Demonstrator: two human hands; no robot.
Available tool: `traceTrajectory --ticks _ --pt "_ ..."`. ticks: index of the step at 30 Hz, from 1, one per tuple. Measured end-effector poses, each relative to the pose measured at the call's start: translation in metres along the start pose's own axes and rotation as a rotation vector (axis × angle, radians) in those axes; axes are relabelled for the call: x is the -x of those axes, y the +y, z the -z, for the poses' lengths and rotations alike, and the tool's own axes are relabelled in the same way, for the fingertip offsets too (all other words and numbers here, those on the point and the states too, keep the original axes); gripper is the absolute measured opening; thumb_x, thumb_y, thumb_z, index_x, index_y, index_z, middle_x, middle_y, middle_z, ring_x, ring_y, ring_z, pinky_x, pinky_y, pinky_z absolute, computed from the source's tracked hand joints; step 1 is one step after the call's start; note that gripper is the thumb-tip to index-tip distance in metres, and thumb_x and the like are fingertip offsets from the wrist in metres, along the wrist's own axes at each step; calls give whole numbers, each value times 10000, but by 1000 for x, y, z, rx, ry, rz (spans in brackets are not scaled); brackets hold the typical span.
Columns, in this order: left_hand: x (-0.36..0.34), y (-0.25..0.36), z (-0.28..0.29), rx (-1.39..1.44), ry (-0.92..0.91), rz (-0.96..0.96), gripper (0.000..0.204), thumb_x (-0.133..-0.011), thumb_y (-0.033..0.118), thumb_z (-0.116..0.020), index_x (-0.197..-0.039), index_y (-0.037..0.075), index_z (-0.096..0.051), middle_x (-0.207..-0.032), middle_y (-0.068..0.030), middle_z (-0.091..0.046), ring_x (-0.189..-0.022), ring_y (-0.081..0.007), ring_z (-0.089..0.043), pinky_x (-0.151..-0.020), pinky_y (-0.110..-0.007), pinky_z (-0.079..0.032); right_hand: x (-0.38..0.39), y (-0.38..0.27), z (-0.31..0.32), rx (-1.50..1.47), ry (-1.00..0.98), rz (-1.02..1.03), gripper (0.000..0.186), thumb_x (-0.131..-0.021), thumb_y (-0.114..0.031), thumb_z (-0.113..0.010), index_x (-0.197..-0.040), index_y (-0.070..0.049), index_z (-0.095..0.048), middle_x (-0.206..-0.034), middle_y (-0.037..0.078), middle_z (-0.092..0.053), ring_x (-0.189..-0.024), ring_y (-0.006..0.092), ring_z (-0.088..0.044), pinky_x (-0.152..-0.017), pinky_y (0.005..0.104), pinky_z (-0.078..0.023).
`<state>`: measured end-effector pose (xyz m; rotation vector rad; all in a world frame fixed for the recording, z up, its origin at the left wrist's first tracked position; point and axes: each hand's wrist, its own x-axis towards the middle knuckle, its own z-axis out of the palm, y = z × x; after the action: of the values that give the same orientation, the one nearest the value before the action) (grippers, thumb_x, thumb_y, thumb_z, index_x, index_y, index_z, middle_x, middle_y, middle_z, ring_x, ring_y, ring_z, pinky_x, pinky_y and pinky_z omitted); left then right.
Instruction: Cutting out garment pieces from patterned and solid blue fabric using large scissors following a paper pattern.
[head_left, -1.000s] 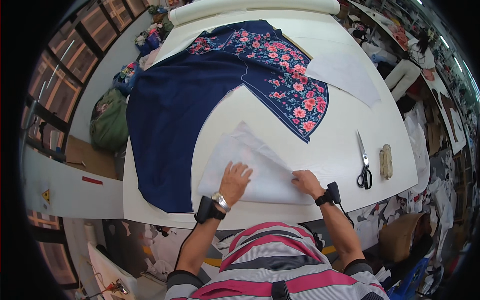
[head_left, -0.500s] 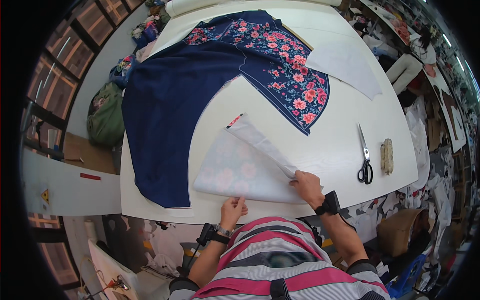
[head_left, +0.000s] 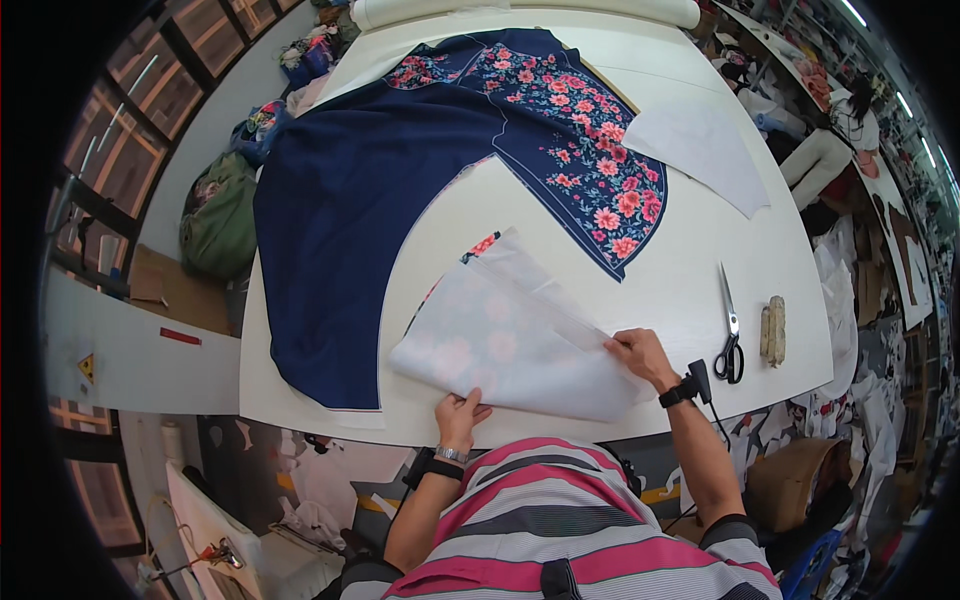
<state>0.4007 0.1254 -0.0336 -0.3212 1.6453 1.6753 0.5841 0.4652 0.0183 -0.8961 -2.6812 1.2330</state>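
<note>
In front of me lies a folded fabric piece (head_left: 500,345), pale on top, with a faint floral print showing through. Bright floral and navy show at its far tip and along its left edge. My left hand (head_left: 460,418) pinches its near edge, thumb on top. At the piece's right side my right hand (head_left: 643,357) has its fingers closed on the folded layer. A large navy fabric panel (head_left: 325,210) curves along the left of the table. Beyond the folded piece, a navy floral panel (head_left: 600,165) lies flat, edged with a pale outline.
Black-handled scissors (head_left: 731,330) and a worn tan block (head_left: 773,332) lie on the white table (head_left: 690,290) to my right. A white pattern piece (head_left: 700,155) overlaps the floral panel. A white roll (head_left: 525,12) spans the far end. Scraps litter the floor.
My right hand has moved right with the folded layer, and the piece has shifted slightly right. More floral edge shows on its left. My left hand still pinches the near edge.
</note>
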Motion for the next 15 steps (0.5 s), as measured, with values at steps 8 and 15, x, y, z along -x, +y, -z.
traceTrajectory --ticks 8,15 --pt "15 -7 31 -25 122 -110 208 -989 81 -742 -1053 -58 -600 -954 -154 -748 -801 -245 -763 -711 -371 -678 -33 36 58 342 390 11 363 -971 -358 -717 -815 -31 -708 -774 195 -672 -754 423 -652 -679 498 -502" --pt "54 -1 24 -354 224 -362 327 -978 101 -743 -1227 -35 -580 -1123 -182 -709 -943 -289 -744 -809 -391 -651 -36 69 71 477 613 -214 408 -1021 -369 -665 -811 -19 -658 -804 206 -693 -771 446 -656 -684 532 -499"
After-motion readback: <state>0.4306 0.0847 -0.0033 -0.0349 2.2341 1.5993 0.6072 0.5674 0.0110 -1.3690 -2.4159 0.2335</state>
